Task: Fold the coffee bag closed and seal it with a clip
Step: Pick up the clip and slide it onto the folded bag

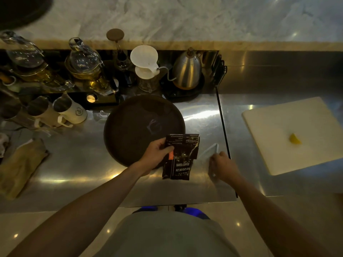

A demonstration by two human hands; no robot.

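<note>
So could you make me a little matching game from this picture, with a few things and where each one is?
Things:
1. coffee bag
2. lemon wedge
3. gooseneck kettle
4. clear clip

Places:
A. on the white cutting board
B. on the steel counter, at the right hand
C. held by the left hand
D. on a black base behind the round dark tray

Pairs: 1-C, 2-A, 3-D, 4-B

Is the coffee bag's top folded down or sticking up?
Folded down. The coffee bag shows its top flap doubled over its front, pinched by the left hand.
</note>
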